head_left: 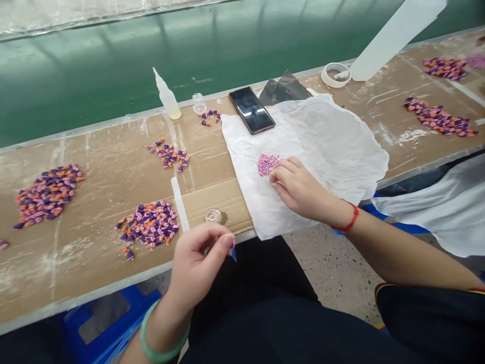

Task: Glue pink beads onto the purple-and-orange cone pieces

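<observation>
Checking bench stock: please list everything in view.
purple-and-orange pieces: six heaps, on the cardboard
tissue paper: one sheet, white, on the cardboard
pink beads: one patch, pink, on the tissue paper
smartphone: one, black, at the tissue paper's far edge
squeeze bottle: one, translucent, far edge
glass jars: two, clear, on the cardboard
tape roll: one, cream, far edge
left hand: one, pinching a small purple piece, green bangle
right hand: one, on the tissue paper, red bracelet

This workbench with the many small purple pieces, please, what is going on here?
A person sits at a cardboard-covered bench. Their left hand pinches a small purple piece between its fingertips. Their right hand rests on a crumpled white tissue, beside a small pink heap of tiny pieces. Heaps of purple and orange pieces lie along the bench, and a phone lies at the tissue's edge.
</observation>
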Motion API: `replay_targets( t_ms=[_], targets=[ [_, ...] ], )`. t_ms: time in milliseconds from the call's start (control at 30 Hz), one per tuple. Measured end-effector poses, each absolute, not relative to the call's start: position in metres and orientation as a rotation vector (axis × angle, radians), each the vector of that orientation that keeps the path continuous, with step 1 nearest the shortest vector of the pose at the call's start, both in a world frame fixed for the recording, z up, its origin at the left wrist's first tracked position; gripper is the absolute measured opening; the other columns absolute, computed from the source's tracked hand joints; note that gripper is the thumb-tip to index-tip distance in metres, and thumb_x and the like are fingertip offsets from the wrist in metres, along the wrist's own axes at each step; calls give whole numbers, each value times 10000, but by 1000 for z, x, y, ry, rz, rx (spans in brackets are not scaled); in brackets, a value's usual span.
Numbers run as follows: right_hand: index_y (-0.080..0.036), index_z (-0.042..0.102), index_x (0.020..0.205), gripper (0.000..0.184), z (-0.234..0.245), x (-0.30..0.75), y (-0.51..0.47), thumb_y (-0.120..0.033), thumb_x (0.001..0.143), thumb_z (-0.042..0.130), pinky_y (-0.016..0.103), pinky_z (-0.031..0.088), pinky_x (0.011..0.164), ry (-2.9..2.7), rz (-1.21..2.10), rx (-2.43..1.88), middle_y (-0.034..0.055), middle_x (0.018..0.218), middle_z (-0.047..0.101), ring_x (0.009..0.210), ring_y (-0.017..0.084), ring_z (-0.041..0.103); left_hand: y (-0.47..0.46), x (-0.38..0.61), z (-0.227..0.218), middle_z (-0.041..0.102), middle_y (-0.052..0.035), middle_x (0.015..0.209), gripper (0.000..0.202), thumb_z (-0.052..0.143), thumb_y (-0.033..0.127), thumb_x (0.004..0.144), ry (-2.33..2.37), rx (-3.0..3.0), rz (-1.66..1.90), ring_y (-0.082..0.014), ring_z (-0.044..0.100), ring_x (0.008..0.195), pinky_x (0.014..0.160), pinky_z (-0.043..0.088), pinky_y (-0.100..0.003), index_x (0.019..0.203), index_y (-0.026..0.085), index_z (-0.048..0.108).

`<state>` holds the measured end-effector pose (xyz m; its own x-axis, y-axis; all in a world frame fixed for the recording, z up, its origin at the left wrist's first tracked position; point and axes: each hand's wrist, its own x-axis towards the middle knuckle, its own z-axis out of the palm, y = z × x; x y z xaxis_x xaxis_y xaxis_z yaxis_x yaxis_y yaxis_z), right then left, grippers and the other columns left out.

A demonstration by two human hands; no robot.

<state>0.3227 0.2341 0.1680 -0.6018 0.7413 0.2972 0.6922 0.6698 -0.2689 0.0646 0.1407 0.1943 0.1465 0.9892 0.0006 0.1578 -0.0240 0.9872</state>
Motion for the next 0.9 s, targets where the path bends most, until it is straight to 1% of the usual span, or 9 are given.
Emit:
replay_targets(
  t_ms=[100, 167, 267, 400, 533, 600, 667, 767, 900],
  targets=[
    [-211, 426, 871, 148, 192, 311, 216, -89, 951, 449, 384, 417, 807, -2449, 386, -935, 63, 878, 535, 856, 226, 470, 153, 86, 201, 636, 7, 586, 183, 625, 225, 891, 1192, 1441, 995, -85, 548, 508, 499, 438, -175, 727, 165, 676],
    [-201, 430, 881, 142, 206, 302, 205, -80, 952, 446, 384, 421, 810, -2456, 413, -855, 64, 880, 529, 860, 221, 470, 159, 96, 202, 631, -2, 594, 166, 617, 238, 882, 1172, 1418, 976, -98, 548, 514, 495, 441, -192, 748, 156, 672],
    [-182, 449, 875, 142, 217, 291, 196, -58, 943, 426, 380, 426, 791, -2482, 375, -773, 76, 875, 531, 854, 222, 463, 163, 102, 202, 639, -13, 615, 156, 610, 256, 877, 1128, 1379, 964, -108, 553, 526, 492, 441, -205, 778, 152, 670],
    [-165, 482, 859, 156, 217, 285, 191, -35, 918, 419, 386, 432, 757, -2522, 315, -738, 94, 859, 534, 846, 236, 466, 161, 103, 202, 641, -15, 620, 166, 603, 258, 880, 1103, 1372, 967, -111, 561, 538, 504, 448, -208, 761, 155, 655],
    [-160, 496, 839, 173, 214, 283, 189, -6, 872, 424, 395, 431, 739, -2539, 231, -719, 104, 845, 533, 836, 246, 461, 159, 104, 201, 601, 2, 595, 167, 601, 256, 870, 1118, 1373, 988, -101, 523, 520, 489, 419, -205, 734, 163, 635],
    [-173, 488, 841, 182, 214, 282, 188, -9, 878, 418, 394, 430, 740, -2513, 235, -722, 97, 838, 539, 829, 244, 463, 158, 103, 200, 571, 15, 578, 168, 612, 261, 855, 1131, 1365, 1005, -94, 492, 505, 478, 397, -204, 716, 168, 624],
    [-189, 473, 844, 176, 216, 280, 188, -36, 911, 419, 384, 434, 747, -2461, 334, -744, 80, 827, 551, 819, 232, 476, 157, 103, 200, 556, 21, 571, 172, 632, 274, 839, 1152, 1330, 1014, -91, 477, 501, 477, 390, -205, 702, 171, 615],
    [-201, 471, 855, 134, 222, 277, 186, -102, 945, 469, 340, 443, 734, -2315, 610, -809, 40, 806, 570, 779, 188, 505, 154, 100, 202, 577, 13, 591, 188, 665, 303, 820, 1180, 1264, 1029, -97, 496, 522, 498, 410, -211, 694, 174, 612],
    [-197, 510, 810, 121, 226, 276, 185, -105, 886, 531, 269, 436, 657, -2164, 877, -924, -1, 757, 580, 706, 135, 520, 150, 97, 204, 591, 8, 590, 173, 667, 285, 808, 1181, 1266, 1055, -100, 502, 519, 502, 419, -216, 684, 180, 609]
  ],
)
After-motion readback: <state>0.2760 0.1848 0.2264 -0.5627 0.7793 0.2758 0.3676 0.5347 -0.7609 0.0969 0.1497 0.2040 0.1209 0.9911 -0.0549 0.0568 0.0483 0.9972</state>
